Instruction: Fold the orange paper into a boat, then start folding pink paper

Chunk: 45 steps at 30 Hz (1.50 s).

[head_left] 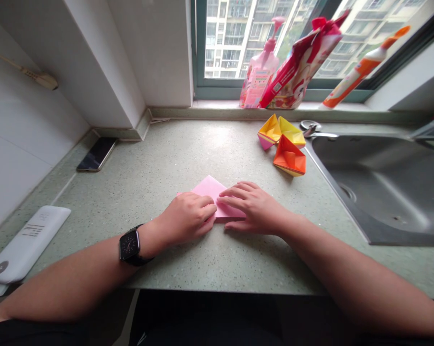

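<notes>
A folded sheet of pink paper (210, 185) lies flat on the speckled countertop, its pointed corner facing away from me. My left hand (190, 214), with a black watch (129, 245) on the wrist, presses on the paper's left part, fingers curled together at the near edge. Over the right part rests my right hand (254, 206), fingers stretched out and slightly apart, the thumb just below the near edge. Both hands cover much of the paper, so its full outline is hidden. Beyond my right hand sit folded paper pieces: an orange one (290, 157), and yellow ones (291, 130) behind it.
A steel sink (382, 192) is set into the counter (159, 154) on the right. On the left lie a phone (97, 154) and a white power bank (29, 242). A pink pump bottle (260, 72), a red bag (299, 67) and an orange-white bottle (361, 72) stand on the windowsill.
</notes>
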### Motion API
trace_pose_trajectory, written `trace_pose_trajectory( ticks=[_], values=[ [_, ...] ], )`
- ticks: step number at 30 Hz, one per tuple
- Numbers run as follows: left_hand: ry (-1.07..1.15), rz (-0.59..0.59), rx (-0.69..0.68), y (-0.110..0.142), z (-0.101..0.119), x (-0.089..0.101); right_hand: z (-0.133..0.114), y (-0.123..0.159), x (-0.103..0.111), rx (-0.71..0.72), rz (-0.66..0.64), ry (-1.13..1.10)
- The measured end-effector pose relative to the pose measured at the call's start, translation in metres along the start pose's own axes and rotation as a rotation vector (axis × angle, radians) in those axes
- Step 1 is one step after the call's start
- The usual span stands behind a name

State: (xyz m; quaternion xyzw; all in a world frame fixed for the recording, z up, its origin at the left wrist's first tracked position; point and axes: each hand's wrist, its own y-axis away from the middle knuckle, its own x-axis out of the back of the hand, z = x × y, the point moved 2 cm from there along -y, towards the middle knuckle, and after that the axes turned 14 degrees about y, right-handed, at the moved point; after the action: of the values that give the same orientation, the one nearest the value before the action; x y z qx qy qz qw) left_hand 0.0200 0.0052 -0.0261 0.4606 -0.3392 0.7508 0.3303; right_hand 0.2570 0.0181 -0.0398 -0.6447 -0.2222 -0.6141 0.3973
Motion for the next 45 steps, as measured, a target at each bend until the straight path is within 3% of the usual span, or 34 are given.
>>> trace_pose_trajectory(
  ticks=[6, 14, 25, 35, 45],
  values=[
    [0.024, 0.003, 0.037, 0.001, -0.006, 0.001, -0.011, -0.006, -0.004, -0.032, 0.075, 0.039],
    [0.034, -0.005, 0.027, 0.006, -0.015, 0.003, -0.005, -0.001, -0.001, 0.021, 0.090, 0.042],
    [0.120, -0.118, 0.105, 0.018, -0.032, 0.028, 0.009, 0.008, 0.007, 0.019, -0.018, -0.043],
    [0.240, -0.219, 0.111, 0.015, -0.029, 0.040, 0.015, 0.008, 0.017, 0.017, -0.060, -0.211],
    [0.285, -0.174, 0.202, 0.013, -0.039, 0.036, 0.010, 0.002, 0.004, -0.082, -0.024, -0.077]
  ],
)
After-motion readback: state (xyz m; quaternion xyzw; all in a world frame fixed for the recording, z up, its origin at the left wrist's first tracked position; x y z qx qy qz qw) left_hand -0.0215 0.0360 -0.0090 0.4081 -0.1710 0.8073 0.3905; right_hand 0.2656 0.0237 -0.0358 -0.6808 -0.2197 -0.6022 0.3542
